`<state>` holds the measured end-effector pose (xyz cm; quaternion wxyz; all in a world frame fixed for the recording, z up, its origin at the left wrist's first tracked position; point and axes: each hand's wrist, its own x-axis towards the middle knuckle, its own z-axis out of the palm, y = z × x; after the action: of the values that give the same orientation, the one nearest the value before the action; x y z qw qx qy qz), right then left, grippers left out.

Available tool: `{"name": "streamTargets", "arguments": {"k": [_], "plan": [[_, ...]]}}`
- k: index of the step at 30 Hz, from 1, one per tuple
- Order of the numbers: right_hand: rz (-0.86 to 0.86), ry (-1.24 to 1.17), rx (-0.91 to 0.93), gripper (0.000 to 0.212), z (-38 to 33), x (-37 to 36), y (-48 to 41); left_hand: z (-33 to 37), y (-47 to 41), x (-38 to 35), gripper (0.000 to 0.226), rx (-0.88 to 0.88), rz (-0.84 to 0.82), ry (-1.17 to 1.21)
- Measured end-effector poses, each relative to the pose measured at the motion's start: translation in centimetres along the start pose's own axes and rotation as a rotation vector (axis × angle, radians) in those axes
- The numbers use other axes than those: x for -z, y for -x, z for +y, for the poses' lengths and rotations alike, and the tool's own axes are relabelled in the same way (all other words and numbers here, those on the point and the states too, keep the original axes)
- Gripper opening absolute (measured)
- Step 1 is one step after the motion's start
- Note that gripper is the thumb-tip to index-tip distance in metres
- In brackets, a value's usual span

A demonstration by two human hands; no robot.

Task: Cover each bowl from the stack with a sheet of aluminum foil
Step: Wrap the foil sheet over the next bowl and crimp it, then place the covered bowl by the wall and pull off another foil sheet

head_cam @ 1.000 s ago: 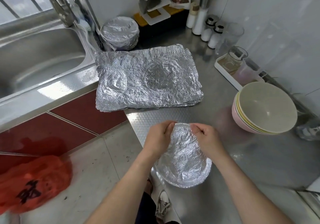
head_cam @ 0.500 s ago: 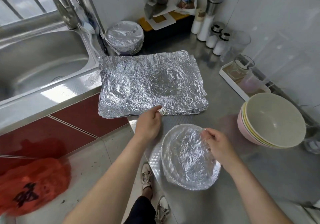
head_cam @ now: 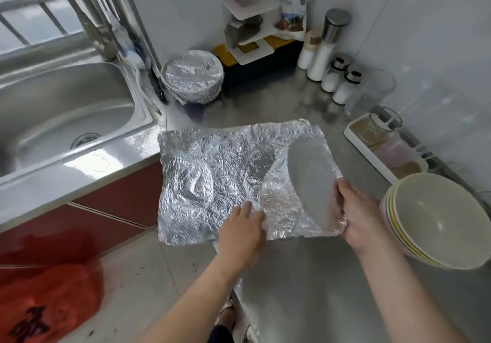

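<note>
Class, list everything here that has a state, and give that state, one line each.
Held bowl: wrapped in foil, tilted, gripped by right hand.
Left hand: fingers straight, resting on foil sheets.
Foil sheets: crumpled, stacked flat.
Bowls at right: nested, uncovered.
Bowls at back: stacked, foil-covered.

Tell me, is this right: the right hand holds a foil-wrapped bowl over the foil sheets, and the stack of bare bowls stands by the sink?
Not quite. In the head view the stack of bare bowls stands on the right, beside the right hand holding the foil-wrapped bowl; by the sink stands a pile of foil-covered bowls.
</note>
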<state>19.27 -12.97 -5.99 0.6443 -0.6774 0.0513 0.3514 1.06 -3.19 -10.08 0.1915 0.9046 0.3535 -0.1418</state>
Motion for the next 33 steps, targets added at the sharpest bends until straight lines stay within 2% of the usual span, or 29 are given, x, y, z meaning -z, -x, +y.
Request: {"name": "streamTargets", "arguments": {"k": [1, 3, 5, 7, 8, 9, 10, 12, 14, 16, 19, 21, 24, 29, 33], "plan": [[-0.003, -0.011, -0.016, 0.043, -0.3, -0.5, -0.2, 0.2, 0.7, 0.3, 0.036, -0.013, -0.032, 0.039], [0.009, -0.034, -0.031, 0.039, -0.9, -1.6, -0.7, -0.2, 1.2, 1.7, 0.037, 0.021, -0.036, 0.265], [0.03, -0.08, -0.037, 0.041, -1.7, -2.5, -0.8, -0.9, 0.9, 3.8, 0.033, 0.151, 0.078, 0.577], [0.071, -0.136, -0.037, 0.042, -2.4, -3.5, -1.7, -1.6, -0.3, 6.5, 0.027, 0.284, 0.259, 1.036], [0.105, -0.143, -0.03, 0.043, -2.6, -3.9, -2.1, -1.6, -0.6, 7.8, 0.025, 0.309, 0.328, 1.24], [0.139, -0.126, -0.015, 0.044, -2.8, -4.5, -2.7, -1.5, -1.3, 9.2, 0.023, 0.282, 0.367, 1.337], [0.176, -0.093, -0.001, 0.045, -3.0, -5.0, -3.3, -0.9, -1.7, 10.5, 0.027, 0.223, 0.359, 1.378], [0.236, -0.048, 0.02, 0.046, -3.5, -6.8, -4.6, 0.1, -3.1, 12.5, 0.051, 0.113, 0.262, 1.428], [0.261, -0.027, 0.041, 0.046, -4.2, -8.4, -5.6, 1.2, -5.0, 13.7, 0.069, 0.085, 0.196, 1.468], [0.277, -0.023, 0.071, 0.045, -4.9, -10.4, -7.2, 1.2, -7.9, 14.4, 0.062, 0.074, 0.217, 1.464], [0.295, 0.025, 0.122, 0.044, -5.9, -12.7, -9.7, 0.3, -12.5, 14.9, 0.028, 0.013, 0.274, 1.462], [0.291, 0.04, 0.123, 0.044, -6.4, -13.9, -11.5, -0.7, -15.3, 15.0, 0.022, 0.015, 0.281, 1.471], [0.24, 0.077, 0.124, 0.044, -7.1, -15.8, -14.5, -2.7, -19.5, 14.7, 0.026, 0.052, 0.262, 1.472], [0.067, 0.066, 0.103, 0.029, -7.3, -18.7, -17.5, -5.9, -23.7, 13.4, 0.035, 0.192, 0.26, 1.476], [-0.002, -0.015, 0.062, 0.019, -7.2, -20.0, -19.1, -7.0, -25.2, 13.2, 0.041, 0.156, 0.272, 1.553]]}}
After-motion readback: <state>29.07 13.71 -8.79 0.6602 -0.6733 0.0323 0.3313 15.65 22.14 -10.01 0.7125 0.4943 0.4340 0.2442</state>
